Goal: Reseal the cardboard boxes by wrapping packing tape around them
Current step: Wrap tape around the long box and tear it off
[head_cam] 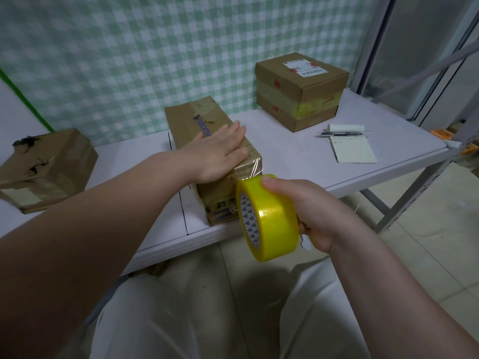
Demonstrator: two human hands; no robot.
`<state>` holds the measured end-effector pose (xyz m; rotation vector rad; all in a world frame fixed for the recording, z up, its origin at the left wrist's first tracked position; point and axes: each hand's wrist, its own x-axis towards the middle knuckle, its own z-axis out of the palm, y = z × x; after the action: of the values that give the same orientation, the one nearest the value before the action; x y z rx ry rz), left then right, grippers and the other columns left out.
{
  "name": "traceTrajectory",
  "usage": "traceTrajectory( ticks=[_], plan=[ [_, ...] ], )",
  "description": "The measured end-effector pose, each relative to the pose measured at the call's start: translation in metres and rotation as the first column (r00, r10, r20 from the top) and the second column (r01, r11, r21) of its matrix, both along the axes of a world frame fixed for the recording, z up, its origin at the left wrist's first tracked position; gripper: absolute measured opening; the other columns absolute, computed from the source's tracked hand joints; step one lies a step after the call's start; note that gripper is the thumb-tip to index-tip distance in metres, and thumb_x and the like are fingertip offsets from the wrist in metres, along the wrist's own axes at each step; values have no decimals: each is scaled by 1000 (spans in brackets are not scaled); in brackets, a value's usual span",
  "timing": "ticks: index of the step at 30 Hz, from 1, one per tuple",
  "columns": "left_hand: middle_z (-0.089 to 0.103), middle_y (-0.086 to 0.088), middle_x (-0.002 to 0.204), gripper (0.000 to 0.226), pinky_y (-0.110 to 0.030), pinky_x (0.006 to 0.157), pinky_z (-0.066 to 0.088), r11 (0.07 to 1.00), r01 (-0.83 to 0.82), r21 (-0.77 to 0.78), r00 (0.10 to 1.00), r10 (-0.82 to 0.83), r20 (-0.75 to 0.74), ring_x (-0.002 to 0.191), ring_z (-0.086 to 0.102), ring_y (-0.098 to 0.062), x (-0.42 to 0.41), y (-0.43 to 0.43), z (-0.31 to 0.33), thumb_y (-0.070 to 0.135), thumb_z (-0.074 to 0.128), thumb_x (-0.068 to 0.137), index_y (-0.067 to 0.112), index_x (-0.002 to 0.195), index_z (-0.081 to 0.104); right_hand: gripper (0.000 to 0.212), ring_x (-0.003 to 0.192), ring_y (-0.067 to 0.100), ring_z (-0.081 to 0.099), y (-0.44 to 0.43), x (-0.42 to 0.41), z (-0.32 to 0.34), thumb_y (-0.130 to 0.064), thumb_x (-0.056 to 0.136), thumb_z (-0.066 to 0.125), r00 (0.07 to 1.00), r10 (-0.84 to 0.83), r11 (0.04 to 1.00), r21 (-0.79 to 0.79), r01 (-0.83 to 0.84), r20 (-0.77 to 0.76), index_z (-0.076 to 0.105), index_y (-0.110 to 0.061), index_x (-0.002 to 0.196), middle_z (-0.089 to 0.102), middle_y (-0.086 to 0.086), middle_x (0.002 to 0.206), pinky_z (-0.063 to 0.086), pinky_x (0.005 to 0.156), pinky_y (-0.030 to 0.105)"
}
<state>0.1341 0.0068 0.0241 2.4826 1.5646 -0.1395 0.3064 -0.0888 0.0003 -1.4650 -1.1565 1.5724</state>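
The left hand presses flat, fingers straight, on the long brown cardboard box while the right hand fingers grip the yellow packing tape roll.

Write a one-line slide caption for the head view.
Left hand flat on the middle box; right hand grips the yellow tape roll, tape stretched to the box.

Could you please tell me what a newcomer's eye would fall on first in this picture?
The bright yellow tape roll, gripped by the right hand at the near edge of the table, stands out, its strip stretched onto the middle box under the flat left hand. Behind to the right sits a taped box; at far left, a torn box.
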Motion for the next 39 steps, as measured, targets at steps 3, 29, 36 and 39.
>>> traceTrajectory(
  ticks=[3,29,36,39],
  plan=[
    [-15,3,158,64,-46,117,-3,999,-41,18,999,41,-15,146,-9,-13,7,2,0,50,15,99,21,151,-8,28,63,11,59,0,0,-2,-44,90,58,1000,2,1000,-1,-2,-4,64,-17,96,62,1,77,45,58,23],
    [-5,-5,160,68,-38,117,5,988,8,155,1000,-9,7,147,-2,-16,12,-19,-8,47,26,98,13,151,1,20,81,19,50,-14,3,-12,-38,89,59,998,58,998,26,-57,-33,60,-19,92,56,4,87,34,68,30],
    [-5,-4,160,68,-38,117,4,988,20,150,1000,-23,19,147,-2,-16,11,-20,-8,47,27,98,14,152,1,24,67,13,58,-19,2,-16,-39,90,60,998,43,999,-5,-44,-42,64,-16,89,62,0,74,43,62,26],
    [-4,-4,160,67,-38,117,5,985,16,170,999,-21,29,147,-1,-16,11,-21,-9,47,27,98,14,152,3,40,79,20,57,-15,1,-16,-40,90,60,999,21,999,-35,-23,-45,65,-7,112,62,6,86,41,63,25]
  ],
)
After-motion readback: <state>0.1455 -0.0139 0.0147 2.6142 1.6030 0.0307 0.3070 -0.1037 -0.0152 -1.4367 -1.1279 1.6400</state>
